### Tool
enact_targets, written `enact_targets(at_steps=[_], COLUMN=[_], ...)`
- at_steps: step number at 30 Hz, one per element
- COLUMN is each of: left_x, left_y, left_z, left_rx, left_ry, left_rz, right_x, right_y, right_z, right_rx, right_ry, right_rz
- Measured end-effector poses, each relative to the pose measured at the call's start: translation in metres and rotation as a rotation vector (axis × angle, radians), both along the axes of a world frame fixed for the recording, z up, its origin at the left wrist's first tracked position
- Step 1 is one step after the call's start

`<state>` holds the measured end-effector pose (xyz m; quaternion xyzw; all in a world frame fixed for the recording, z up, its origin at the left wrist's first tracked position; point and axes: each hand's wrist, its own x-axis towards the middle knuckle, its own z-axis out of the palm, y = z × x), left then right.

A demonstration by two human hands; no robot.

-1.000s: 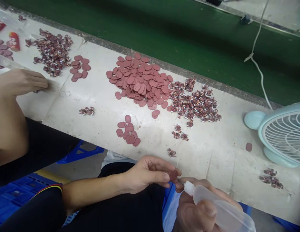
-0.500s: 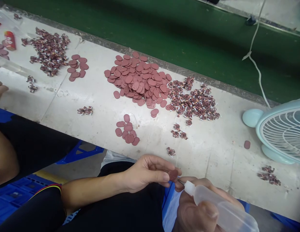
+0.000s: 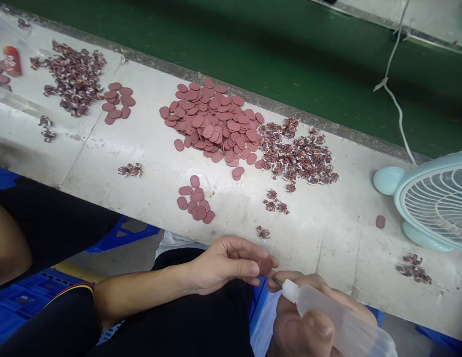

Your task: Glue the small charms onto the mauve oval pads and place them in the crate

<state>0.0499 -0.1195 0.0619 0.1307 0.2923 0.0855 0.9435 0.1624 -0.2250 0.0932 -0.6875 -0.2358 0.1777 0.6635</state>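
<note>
Between its thumb and fingers, my left hand pinches a reddish-brown oval disc above my lap at the table's near edge. My right hand is wrapped round a translucent squeeze bottle with a white cap and a thin metal nozzle. The nozzle tip is close to the lower edge of the disc; whether they touch I cannot tell. Just beyond the hands lies a small brown figurine. A loose group of similar discs lies to the left of it.
A large heap of discs spreads over the white table, beside a pile of figurines. More figurines lie at left, near a red can-like item. A pale blue fan stands right. Another person's arm shows at left.
The nozzle has drawn back slightly from the disc's face to its lower edge. The disc has tilted a little in my left hand. The other person's hand at left has left the view.
</note>
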Motion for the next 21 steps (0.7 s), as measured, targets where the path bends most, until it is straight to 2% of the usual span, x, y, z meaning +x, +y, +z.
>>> enact_targets(at_steps=[1,3,5,6,7,8,10,12,13,14,15,17,18,19,21], left_x=[-0.001,-0.002,-0.003,-0.004,-0.004,-0.005,-0.006,-0.009,-0.010,-0.012,-0.014,-0.018,-0.020,-0.021,-0.023], left_y=[0.000,0.001,0.002,0.003,0.004,0.005,0.007,0.009,0.011,0.013,0.014,0.018,0.020,0.021,0.023], left_z=[0.000,0.000,-0.001,-0.001,-0.001,-0.001,-0.001,-0.001,-0.001,-0.002,-0.002,-0.002,-0.002,-0.002,-0.001], left_rx=[0.000,0.000,0.006,0.010,0.012,0.014,0.014,0.018,0.024,0.033,0.044,0.065,0.075,0.082,0.099], left_ry=[-0.008,-0.024,-0.039,-0.042,-0.040,-0.032,-0.012,0.006,0.016,0.026,0.041,0.074,0.088,0.099,0.108], left_rz=[-0.002,0.001,0.010,0.014,0.018,0.023,0.041,0.065,0.080,0.092,0.102,0.116,0.121,0.123,0.129], right_x=[0.005,0.023,0.051,0.068,0.084,0.100,0.122,0.127,0.123,0.115,0.103,0.076,0.063,0.053,0.040], right_y=[-0.003,-0.009,-0.017,-0.021,-0.024,-0.027,-0.032,-0.035,-0.036,-0.036,-0.036,-0.031,-0.026,-0.020,-0.004], right_z=[0.000,-0.004,-0.018,-0.029,-0.041,-0.054,-0.076,-0.083,-0.082,-0.076,-0.069,-0.053,-0.047,-0.042,-0.039], right_rx=[0.079,0.120,0.141,0.213,0.420,0.633,0.789,0.876,0.901,0.838,0.696,0.294,0.132,-0.044,-0.330], right_ry=[0.095,0.368,0.721,0.891,1.193,1.585,1.808,1.889,1.877,1.760,1.547,0.965,0.741,0.513,0.147], right_rz=[-0.049,-0.081,-0.002,0.051,0.164,0.306,0.317,0.238,0.197,0.162,0.135,0.099,0.088,0.100,0.211])
